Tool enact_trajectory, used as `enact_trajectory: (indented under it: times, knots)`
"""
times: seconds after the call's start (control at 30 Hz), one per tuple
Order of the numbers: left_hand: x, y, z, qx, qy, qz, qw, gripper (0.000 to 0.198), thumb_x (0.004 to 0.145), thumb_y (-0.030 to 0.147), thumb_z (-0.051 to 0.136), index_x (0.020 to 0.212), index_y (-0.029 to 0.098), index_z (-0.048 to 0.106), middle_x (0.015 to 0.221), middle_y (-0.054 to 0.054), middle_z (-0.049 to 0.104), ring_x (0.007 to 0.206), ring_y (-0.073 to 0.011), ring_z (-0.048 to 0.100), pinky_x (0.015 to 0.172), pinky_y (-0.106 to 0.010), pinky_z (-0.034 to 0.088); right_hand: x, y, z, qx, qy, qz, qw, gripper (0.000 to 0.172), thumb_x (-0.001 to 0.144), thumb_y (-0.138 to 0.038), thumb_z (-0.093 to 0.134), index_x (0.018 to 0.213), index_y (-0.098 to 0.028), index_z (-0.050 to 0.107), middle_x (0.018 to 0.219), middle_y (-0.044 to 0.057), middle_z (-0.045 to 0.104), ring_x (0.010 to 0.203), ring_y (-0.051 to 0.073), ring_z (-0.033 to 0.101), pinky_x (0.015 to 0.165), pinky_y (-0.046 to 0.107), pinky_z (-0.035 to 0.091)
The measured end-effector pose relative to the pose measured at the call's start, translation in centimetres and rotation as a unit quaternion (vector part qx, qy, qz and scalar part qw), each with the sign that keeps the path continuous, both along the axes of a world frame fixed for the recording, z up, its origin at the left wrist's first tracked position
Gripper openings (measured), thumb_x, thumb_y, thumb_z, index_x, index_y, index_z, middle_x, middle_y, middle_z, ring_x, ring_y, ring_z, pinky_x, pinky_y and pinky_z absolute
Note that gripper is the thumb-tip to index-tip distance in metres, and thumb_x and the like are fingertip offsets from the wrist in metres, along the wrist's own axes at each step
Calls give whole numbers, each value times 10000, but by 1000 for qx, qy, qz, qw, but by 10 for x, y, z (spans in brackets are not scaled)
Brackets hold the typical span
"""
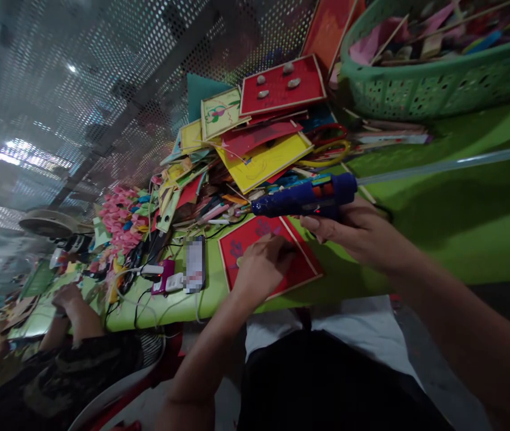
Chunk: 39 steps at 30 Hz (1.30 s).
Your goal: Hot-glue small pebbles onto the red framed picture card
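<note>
My right hand (358,230) grips a dark blue hot glue gun (300,197) above the table. Its nozzle points left, a small red light glows on its side, and a long clear glue stick (452,161) sticks out of its back. Below it lies a red card panel (300,263) with thin wooden strips along its edges and purple shapes on its face. My left hand (259,269) rests on this panel with its fingers curled down and together. Whatever may be under those fingertips is hidden.
A green basket (416,90) of scraps stands at the back right. Framed cards (282,87), scissors (327,152) and pens are heaped behind the panel. To the left are a phone (195,263), a power strip (164,278) with cables, and another person's hands (69,299).
</note>
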State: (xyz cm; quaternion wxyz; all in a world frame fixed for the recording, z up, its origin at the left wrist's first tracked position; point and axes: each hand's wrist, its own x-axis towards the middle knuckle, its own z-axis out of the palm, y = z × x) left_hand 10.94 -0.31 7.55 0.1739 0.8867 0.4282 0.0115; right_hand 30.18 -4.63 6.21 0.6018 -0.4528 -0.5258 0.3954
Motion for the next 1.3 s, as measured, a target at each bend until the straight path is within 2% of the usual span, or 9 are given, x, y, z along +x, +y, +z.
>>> enact_trajectory:
  times: [0.3, 0.47, 0.6, 0.77, 0.9, 1.03, 1.3]
  knots:
    - [-3, -3, -1, -5, -26, 37, 999, 104, 925, 262, 598, 964, 196, 669, 927, -26, 720, 796, -166, 648, 724, -280, 455, 0, 1, -3, 8, 11, 3, 1000, 447, 821, -598, 723, 579, -242, 603, 581, 14, 533, 760, 229, 615, 692, 321, 507]
    - [-15, -15, -1, 21, -38, 61, 997, 105, 946, 230, 587, 961, 211, 689, 1033, -36, 731, 873, -176, 680, 808, -302, 483, 0, 2, 0, 0, 18, -10, 1000, 474, 804, -638, 713, 581, -233, 604, 580, 15, 533, 755, 227, 611, 694, 319, 503]
    - [-33, -29, -7, 62, -82, 22, 994, 233, 953, 166, 553, 1119, 241, 698, 1184, -50, 721, 1091, -201, 661, 958, -344, 496, 1, 1, -6, 6, 23, -9, 1000, 399, 835, -548, 719, 631, -218, 630, 627, 13, 567, 777, 218, 611, 732, 312, 502]
    - [-40, -34, -19, 110, -79, -24, 990, 387, 945, 114, 509, 1271, 260, 658, 1253, -58, 702, 1122, -207, 656, 994, -372, 518, 3, 1, -16, -2, 20, -10, 1000, 307, 854, -484, 721, 746, -202, 667, 721, 20, 625, 814, 203, 610, 761, 292, 500]
    - [-33, -25, -32, 117, -99, -27, 988, 385, 937, 101, 520, 1247, 261, 685, 1252, -53, 708, 1139, -205, 661, 1033, -368, 515, 2, 1, -15, -8, 25, -7, 1000, 284, 857, -480, 721, 801, -202, 691, 735, 19, 634, 788, 197, 605, 745, 289, 500]
    - [-26, -18, -41, 117, -119, -24, 986, 302, 963, 165, 533, 1180, 248, 726, 1181, -74, 736, 1070, -218, 694, 967, -378, 553, 2, 1, -12, -14, 26, -2, 1000, 315, 853, -511, 712, 820, -197, 707, 723, 24, 632, 784, 204, 602, 743, 301, 501]
    - [-23, -16, -37, 80, -106, -24, 991, 320, 962, 159, 528, 1183, 285, 723, 1182, -59, 739, 1095, -218, 691, 1014, -394, 536, 3, 0, -11, -18, 33, 5, 999, 291, 850, -493, 722, 835, -202, 725, 759, 19, 645, 752, 181, 586, 718, 278, 483]
